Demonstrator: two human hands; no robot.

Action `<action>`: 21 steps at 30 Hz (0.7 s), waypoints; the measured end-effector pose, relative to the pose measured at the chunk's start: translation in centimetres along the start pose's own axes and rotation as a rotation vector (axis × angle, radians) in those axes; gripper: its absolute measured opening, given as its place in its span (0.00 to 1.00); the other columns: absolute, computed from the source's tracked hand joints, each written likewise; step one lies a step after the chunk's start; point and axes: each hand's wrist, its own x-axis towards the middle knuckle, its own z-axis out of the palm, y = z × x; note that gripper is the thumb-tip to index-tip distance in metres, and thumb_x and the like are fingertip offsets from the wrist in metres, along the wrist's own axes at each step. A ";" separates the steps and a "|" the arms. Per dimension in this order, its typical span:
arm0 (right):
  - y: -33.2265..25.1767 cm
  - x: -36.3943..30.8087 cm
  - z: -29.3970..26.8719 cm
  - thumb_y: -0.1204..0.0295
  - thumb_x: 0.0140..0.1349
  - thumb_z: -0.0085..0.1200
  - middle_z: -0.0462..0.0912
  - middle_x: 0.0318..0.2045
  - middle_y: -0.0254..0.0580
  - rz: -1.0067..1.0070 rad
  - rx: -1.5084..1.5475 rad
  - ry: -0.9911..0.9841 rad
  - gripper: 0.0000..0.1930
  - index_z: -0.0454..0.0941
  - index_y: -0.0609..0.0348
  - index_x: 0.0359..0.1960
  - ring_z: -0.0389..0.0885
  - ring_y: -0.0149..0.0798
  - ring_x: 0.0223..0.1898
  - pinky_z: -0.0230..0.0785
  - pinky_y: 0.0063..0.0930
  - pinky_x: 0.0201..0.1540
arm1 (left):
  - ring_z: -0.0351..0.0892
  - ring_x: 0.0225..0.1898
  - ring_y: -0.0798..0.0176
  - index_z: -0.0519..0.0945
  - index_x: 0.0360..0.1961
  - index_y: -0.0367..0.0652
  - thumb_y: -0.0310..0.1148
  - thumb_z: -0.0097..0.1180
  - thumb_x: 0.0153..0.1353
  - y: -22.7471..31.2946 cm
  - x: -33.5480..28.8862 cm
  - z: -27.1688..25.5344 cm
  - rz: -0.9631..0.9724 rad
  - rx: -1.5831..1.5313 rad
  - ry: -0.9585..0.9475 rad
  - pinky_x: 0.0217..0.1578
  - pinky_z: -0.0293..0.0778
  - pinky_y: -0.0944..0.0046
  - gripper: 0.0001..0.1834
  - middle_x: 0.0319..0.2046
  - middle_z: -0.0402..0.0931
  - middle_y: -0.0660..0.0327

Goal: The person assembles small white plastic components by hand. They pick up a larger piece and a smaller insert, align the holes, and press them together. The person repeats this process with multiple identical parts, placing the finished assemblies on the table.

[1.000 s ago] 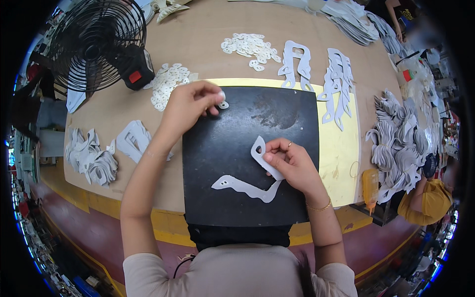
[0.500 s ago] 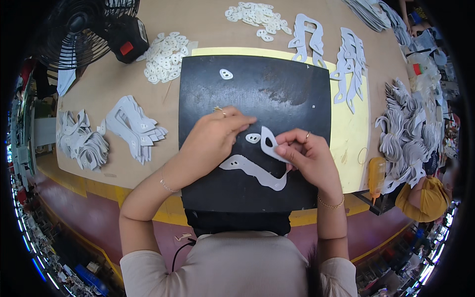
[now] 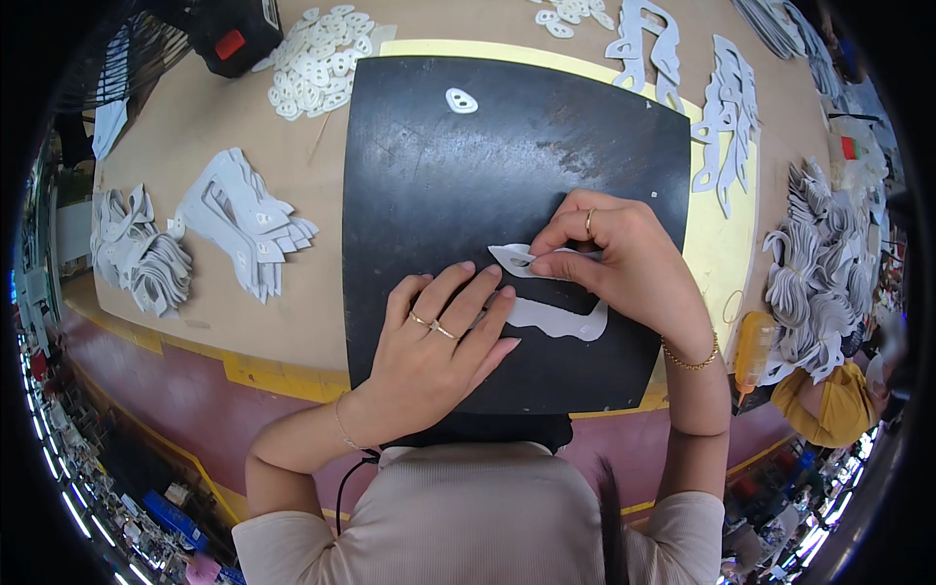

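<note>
On a black board (image 3: 429, 185) in front of me lies a curved grey-white flat cut-out piece (image 3: 556, 320) with a wavy edge. My left hand (image 3: 434, 331) lies over its left end with fingers stretched out, hiding that end. My right hand (image 3: 614, 253) pinches the piece's raised arm between thumb and fingers, just below an eye-shaped hole near its tip. Near the board's far edge sits a small white oval patch (image 3: 461, 100) with two dark holes.
Heaped small oval patches (image 3: 317, 63) lie at the far left beside a black fan (image 3: 229, 34). Stacked cut-outs (image 3: 249, 224) stand left of the board, more bundles (image 3: 819, 273) on the right. A yellow bottle (image 3: 754, 351) is at the near right table edge.
My left hand has come down nearer me onto the piece's left end, fingers now spread. My right hand has turned the raised arm over leftward. The oval patch beside it no longer shows.
</note>
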 end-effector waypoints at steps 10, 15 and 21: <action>0.5 1.6 -1.0 0.77 0.49 0.68 0.82 0.25 0.39 -0.009 -0.069 -0.116 0.07 0.85 0.62 0.31 0.81 0.35 0.26 0.71 0.25 0.30 | 0.70 0.57 0.53 0.80 0.50 0.43 0.36 0.67 0.51 -0.3 -0.1 0.8 0.022 0.040 0.045 0.50 0.65 0.49 0.23 0.57 0.72 0.58; 0.2 2.5 -1.3 0.76 0.48 0.69 0.81 0.24 0.39 0.087 -0.067 -0.207 0.08 0.85 0.62 0.30 0.81 0.36 0.26 0.71 0.25 0.30 | 0.70 0.58 0.54 0.81 0.50 0.48 0.34 0.63 0.54 -0.3 -0.4 1.1 0.023 0.070 0.058 0.50 0.64 0.50 0.19 0.58 0.73 0.61; 0.1 2.4 -1.4 0.77 0.48 0.69 0.82 0.24 0.38 0.118 -0.049 -0.211 0.07 0.85 0.63 0.30 0.81 0.34 0.26 0.70 0.25 0.29 | 0.70 0.58 0.55 0.81 0.50 0.52 0.34 0.56 0.59 -0.2 -0.4 1.1 0.037 0.122 0.033 0.52 0.61 0.51 0.17 0.60 0.74 0.63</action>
